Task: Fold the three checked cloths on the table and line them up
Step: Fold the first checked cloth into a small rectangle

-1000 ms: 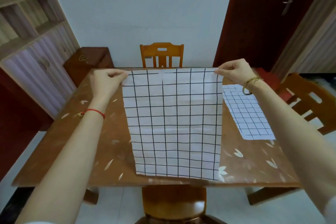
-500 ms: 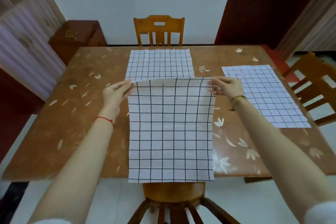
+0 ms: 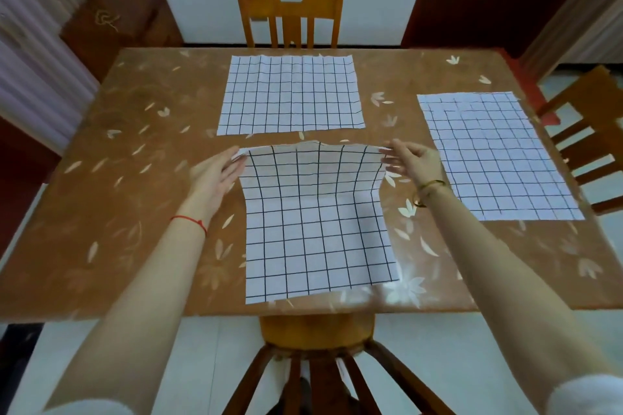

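Three white cloths with black checks lie on the brown table [image 3: 141,199]. The near cloth [image 3: 317,239] is in front of me; its near half lies flat by the table's front edge and its far half is lifted and bowed. My left hand [image 3: 217,173] pinches its far left corner. My right hand [image 3: 413,160] pinches its far right corner. A second cloth [image 3: 291,94] lies flat at the far middle. The third cloth [image 3: 495,152], with smaller checks, lies flat on the right.
A wooden chair [image 3: 290,12] stands at the table's far side, another chair [image 3: 586,131] at the right side, and a third chair [image 3: 317,347] below the near edge. A dark cabinet [image 3: 118,23] stands at the back left.
Both hands have brought the held cloth down and toward me; its lower half now lies on the table. The view has tilted down, so the far cloth shows.
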### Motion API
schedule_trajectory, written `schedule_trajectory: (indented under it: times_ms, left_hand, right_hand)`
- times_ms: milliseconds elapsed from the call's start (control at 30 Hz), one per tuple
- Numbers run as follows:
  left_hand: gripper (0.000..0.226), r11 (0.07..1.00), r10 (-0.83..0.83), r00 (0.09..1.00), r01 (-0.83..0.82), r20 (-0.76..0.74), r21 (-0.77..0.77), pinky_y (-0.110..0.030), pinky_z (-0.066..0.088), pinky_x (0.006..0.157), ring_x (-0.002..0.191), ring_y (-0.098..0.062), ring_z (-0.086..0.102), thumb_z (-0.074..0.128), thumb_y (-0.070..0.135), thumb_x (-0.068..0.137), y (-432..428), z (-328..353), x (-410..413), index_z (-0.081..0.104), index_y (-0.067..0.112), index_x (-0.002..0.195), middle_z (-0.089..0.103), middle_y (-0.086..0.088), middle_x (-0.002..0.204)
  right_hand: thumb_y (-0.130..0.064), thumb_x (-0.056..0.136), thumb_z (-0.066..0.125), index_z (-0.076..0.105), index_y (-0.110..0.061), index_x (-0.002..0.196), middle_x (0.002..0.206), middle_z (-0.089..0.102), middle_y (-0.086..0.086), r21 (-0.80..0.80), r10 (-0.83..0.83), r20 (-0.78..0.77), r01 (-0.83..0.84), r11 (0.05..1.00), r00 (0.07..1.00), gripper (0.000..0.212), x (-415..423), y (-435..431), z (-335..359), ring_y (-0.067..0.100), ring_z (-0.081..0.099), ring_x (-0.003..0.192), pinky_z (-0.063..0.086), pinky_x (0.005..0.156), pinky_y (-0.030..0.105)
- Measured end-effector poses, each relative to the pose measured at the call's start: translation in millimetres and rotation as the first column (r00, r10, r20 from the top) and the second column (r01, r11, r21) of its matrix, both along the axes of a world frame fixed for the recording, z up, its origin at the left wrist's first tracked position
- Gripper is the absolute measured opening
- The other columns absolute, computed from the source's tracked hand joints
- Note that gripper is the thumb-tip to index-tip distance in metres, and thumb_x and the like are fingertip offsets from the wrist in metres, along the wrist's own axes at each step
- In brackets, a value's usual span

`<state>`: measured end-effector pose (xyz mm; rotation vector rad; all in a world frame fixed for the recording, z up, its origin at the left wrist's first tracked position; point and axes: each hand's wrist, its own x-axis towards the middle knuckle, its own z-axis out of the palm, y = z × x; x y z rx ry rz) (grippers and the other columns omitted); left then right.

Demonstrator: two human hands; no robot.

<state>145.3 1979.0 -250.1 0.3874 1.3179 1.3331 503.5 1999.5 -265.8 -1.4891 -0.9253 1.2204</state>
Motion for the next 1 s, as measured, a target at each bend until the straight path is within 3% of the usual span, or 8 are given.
schedule_trajectory:
  times_ms: [167, 367, 567, 633, 700, 733, 833, 1000]
  left_hand:
    - [0.024, 0.992, -0.07, 0.996, 0.063, -0.064, -0.107, -0.029, 0.058, 0.089, 0.096, -0.022, 0.072, 0.068, 0.0, 0.087, -15, -26, -2, 0.067, -0.001, 0.111, 0.07, -0.017, 0.116]
    - [0.021, 0.954, -0.151, 0.976, 0.102, -0.16, -0.281, -0.016, 0.058, 0.071, 0.094, -0.02, 0.067, 0.065, -0.008, 0.087, -47, -74, -1, 0.07, 0.001, 0.106, 0.067, -0.016, 0.118]
    - [0.023, 0.912, -0.235, 0.925, 0.103, -0.299, -0.398, -0.013, 0.055, 0.061, 0.077, -0.016, 0.064, 0.065, -0.007, 0.088, -83, -118, 3, 0.072, 0.001, 0.109, 0.069, -0.012, 0.101]
    - [0.02, 0.9, -0.274, 0.894, 0.108, -0.356, -0.422, -0.016, 0.056, 0.061, 0.078, -0.018, 0.066, 0.064, -0.006, 0.089, -94, -130, 5, 0.074, 0.004, 0.101, 0.062, -0.016, 0.125]
    - [0.019, 0.894, -0.299, 0.862, 0.104, -0.409, -0.436, -0.02, 0.059, 0.067, 0.085, -0.021, 0.069, 0.064, -0.007, 0.088, -103, -140, 7, 0.075, 0.006, 0.097, 0.03, -0.005, 0.154]
    - [0.018, 0.892, -0.3, 0.857, 0.096, -0.42, -0.442, -0.024, 0.059, 0.074, 0.085, -0.02, 0.069, 0.064, -0.007, 0.089, -107, -143, 8, 0.075, 0.003, 0.099, 0.027, 0.003, 0.152]
    - [0.021, 0.858, -0.343, 0.848, 0.109, -0.403, -0.502, -0.028, 0.058, 0.082, 0.078, -0.017, 0.071, 0.063, -0.006, 0.088, -118, -155, 12, 0.076, 0.005, 0.101, 0.06, -0.004, 0.126]
    - [0.027, 0.835, -0.315, 0.86, 0.05, -0.402, -0.548, -0.031, 0.058, 0.088, 0.082, -0.018, 0.071, 0.059, -0.006, 0.088, -130, -159, 15, 0.077, 0.01, 0.101, 0.071, -0.004, 0.091]
  right_hand:
    - [-0.004, 0.085, 0.069, 0.068, 0.002, 0.1, 0.092, 0.069, 0.024, -0.1, -0.021, 0.045, 0.025, 0.995, 0.999, 0.016, 4, -14, -23, 0.027, 0.07, 0.072, 0.061, 0.069, 0.034]
    - [-0.002, 0.083, 0.072, 0.049, -0.002, 0.113, 0.082, 0.069, 0.021, -0.341, 0.0, 0.093, 0.032, 0.94, 0.996, 0.039, 15, -49, -62, 0.021, 0.069, 0.055, 0.058, 0.051, 0.029]
    - [0.003, 0.085, 0.068, 0.041, -0.005, 0.109, 0.071, 0.066, 0.015, -0.467, 0.053, 0.17, 0.033, 0.884, 0.984, 0.037, 17, -84, -84, 0.014, 0.06, 0.037, 0.052, 0.041, 0.027]
    - [0.003, 0.085, 0.066, 0.04, -0.008, 0.106, 0.063, 0.067, 0.01, -0.504, 0.081, 0.195, 0.029, 0.863, 0.977, 0.035, 16, -92, -91, 0.013, 0.056, 0.035, 0.048, 0.037, 0.024]
    - [0.002, 0.085, 0.066, 0.041, -0.008, 0.1, 0.062, 0.067, 0.01, -0.541, 0.115, 0.211, 0.018, 0.841, 0.971, 0.03, 14, -99, -99, 0.013, 0.054, 0.035, 0.046, 0.038, 0.023]
    - [0.002, 0.084, 0.066, 0.042, -0.007, 0.096, 0.063, 0.067, 0.01, -0.556, 0.126, 0.216, 0.016, 0.831, 0.968, 0.028, 14, -102, -104, 0.015, 0.053, 0.036, 0.046, 0.039, 0.024]
    - [0.001, 0.084, 0.066, 0.044, -0.009, 0.088, 0.067, 0.066, 0.013, -0.595, 0.142, 0.228, 0.023, 0.803, 0.963, 0.025, 14, -111, -113, 0.017, 0.054, 0.04, 0.048, 0.042, 0.024]
    - [0.004, 0.083, 0.064, 0.044, -0.011, 0.082, 0.066, 0.065, 0.015, -0.621, 0.137, 0.225, 0.034, 0.783, 0.965, 0.025, 14, -120, -122, 0.021, 0.052, 0.046, 0.047, 0.037, 0.021]
